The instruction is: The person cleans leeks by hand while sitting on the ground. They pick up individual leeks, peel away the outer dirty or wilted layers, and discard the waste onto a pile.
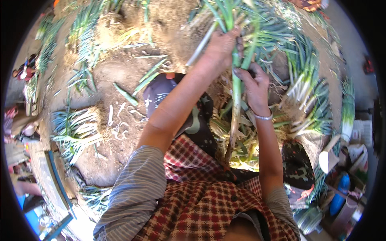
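A long green onion (236, 102) hangs upright before my lap, its white stalk browned toward the lower end. My left hand (222, 45) is closed around its green leaves near the top. Just below and to the right, my right hand (256, 86) pinches the stalk where a leaf forks off, thumb and fingers together. The leaf tips run out at the top of the view. Between my legs, under the stalk, lies a heap of stripped leaves and skins (245, 135). Behind my hands spread more green onions (271, 33), partly hidden.
Green onions lie in rows at right (301, 81) and in a pile at left (81, 126). Loose leaf pieces (126, 94) litter the dirt floor (105, 72). A bundle (348, 111), a blue cylindrical object (340, 192) and a clear plastic jug (309, 221) stand far right. People (25, 69) appear at far left.
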`<action>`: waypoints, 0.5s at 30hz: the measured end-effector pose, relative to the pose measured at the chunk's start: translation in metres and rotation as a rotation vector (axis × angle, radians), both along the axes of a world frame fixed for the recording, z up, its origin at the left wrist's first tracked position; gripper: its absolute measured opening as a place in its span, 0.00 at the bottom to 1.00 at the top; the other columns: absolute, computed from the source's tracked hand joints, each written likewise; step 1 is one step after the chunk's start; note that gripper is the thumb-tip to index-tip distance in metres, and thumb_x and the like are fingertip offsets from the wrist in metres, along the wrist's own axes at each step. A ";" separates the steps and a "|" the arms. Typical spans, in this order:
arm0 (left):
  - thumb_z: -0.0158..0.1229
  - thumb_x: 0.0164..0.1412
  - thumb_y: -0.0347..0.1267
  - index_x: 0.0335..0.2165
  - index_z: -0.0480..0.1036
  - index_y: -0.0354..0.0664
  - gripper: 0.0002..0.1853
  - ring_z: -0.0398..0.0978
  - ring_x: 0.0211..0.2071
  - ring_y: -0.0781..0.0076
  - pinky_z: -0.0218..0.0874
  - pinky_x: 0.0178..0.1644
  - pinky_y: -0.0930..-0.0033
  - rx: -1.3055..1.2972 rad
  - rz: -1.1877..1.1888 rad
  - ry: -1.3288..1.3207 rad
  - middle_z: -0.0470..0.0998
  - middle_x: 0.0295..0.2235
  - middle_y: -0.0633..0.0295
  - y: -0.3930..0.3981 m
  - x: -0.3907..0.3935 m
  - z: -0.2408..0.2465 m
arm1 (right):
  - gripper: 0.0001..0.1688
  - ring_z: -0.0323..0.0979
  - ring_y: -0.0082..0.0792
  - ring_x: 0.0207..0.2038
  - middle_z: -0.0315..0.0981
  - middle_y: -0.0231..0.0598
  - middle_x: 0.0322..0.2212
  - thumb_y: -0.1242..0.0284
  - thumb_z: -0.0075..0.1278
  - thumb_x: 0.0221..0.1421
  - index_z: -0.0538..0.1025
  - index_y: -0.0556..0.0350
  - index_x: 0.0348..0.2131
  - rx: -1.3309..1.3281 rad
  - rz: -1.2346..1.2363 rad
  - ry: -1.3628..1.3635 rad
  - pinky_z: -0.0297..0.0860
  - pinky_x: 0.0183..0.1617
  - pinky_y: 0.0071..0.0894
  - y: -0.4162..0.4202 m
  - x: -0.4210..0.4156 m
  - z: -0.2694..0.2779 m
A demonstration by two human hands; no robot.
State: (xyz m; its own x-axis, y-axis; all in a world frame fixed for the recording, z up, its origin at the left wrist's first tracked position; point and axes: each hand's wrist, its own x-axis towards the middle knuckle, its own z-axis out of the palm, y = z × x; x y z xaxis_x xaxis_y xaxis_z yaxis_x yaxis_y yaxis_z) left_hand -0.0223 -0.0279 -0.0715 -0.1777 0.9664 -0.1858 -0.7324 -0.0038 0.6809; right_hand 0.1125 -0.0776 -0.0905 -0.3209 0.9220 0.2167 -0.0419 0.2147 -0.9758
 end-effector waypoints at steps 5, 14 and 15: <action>0.52 0.60 0.33 0.36 0.57 0.40 0.13 0.62 0.14 0.73 0.57 0.14 0.68 -0.050 -0.002 0.021 0.65 0.17 0.62 -0.003 -0.020 -0.003 | 0.09 0.61 0.16 0.22 0.68 0.26 0.20 0.75 0.51 0.49 0.74 0.62 0.32 -0.030 -0.079 -0.137 0.60 0.24 0.19 -0.018 -0.008 -0.001; 0.53 0.60 0.42 0.29 0.58 0.44 0.16 0.59 0.11 0.73 0.54 0.12 0.68 0.061 0.403 0.181 0.62 0.16 0.64 -0.004 -0.119 0.029 | 0.22 0.66 0.44 0.26 0.69 0.49 0.23 0.67 0.52 0.47 0.72 0.64 0.40 -0.126 -0.034 -0.897 0.65 0.37 0.43 -0.091 0.215 -0.244; 0.53 0.60 0.42 0.28 0.58 0.45 0.16 0.58 0.11 0.74 0.52 0.11 0.69 0.096 0.395 0.127 0.61 0.16 0.66 -0.008 -0.132 0.024 | 0.24 0.69 0.43 0.31 0.71 0.50 0.28 0.68 0.52 0.48 0.71 0.65 0.43 -0.103 -0.132 -1.276 0.66 0.41 0.41 -0.095 0.255 -0.280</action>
